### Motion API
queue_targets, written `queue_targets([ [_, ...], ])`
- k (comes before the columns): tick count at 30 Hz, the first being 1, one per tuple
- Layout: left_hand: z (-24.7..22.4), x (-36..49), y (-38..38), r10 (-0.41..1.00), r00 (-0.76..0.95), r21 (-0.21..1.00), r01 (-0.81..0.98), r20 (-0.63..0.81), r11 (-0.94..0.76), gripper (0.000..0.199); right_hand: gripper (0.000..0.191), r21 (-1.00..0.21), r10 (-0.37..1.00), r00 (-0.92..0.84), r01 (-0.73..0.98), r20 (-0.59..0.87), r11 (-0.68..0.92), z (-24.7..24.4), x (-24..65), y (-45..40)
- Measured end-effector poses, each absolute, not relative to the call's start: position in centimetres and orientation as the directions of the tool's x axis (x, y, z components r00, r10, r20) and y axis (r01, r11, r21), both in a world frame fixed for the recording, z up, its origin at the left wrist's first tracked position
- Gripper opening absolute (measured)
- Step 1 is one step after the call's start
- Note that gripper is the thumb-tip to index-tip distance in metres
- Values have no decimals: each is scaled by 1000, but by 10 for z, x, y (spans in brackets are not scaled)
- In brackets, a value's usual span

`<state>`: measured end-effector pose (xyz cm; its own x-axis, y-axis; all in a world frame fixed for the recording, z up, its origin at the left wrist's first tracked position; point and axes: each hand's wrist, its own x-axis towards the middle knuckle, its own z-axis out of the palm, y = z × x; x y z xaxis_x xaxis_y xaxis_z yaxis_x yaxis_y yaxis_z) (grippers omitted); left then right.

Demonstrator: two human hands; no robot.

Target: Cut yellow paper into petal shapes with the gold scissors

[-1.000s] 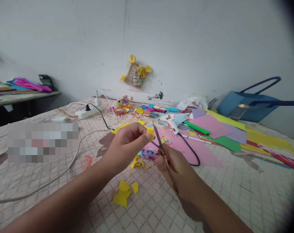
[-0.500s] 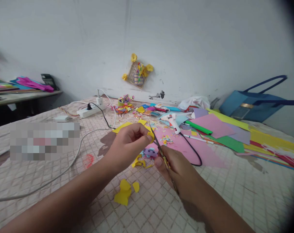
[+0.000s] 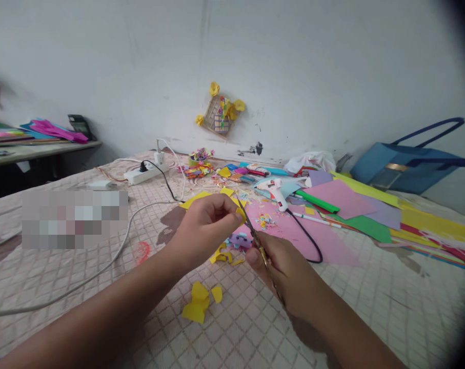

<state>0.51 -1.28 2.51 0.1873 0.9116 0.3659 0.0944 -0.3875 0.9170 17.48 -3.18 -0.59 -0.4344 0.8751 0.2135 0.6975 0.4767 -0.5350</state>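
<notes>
My left hand pinches a small piece of yellow paper between thumb and fingers. Closed around a pair of scissors is my right hand; the blades point up and away, parted around or just beside the yellow piece, I cannot tell which. Beneath the hands lies a small purple figure, partly covered. Curled yellow offcuts rest next to it. Closer to me are a larger yellow scrap and a little rounded yellow piece on the patterned cloth.
A white glue gun with a black cord lies on pink paper beyond my right hand. Coloured sheets spread to the right, near a blue bag. A power strip and a white cable are on the left.
The view has shifted slightly, so the scene sits a little to the right. Both hands keep almost the same pose, with the yellow paper still at the scissor blades.
</notes>
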Motion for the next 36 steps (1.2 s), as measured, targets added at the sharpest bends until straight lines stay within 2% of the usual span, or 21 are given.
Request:
queue_targets([
  [23, 26, 7, -12, 922, 150, 919, 122, 356, -375, 11, 33, -587, 864, -448, 643, 231, 491, -8, 173, -30],
  [36, 26, 7, -11, 923, 156, 922, 114, 352, -370, 11, 35, -624, 875, -447, 635, 184, 455, -6, 173, -29],
])
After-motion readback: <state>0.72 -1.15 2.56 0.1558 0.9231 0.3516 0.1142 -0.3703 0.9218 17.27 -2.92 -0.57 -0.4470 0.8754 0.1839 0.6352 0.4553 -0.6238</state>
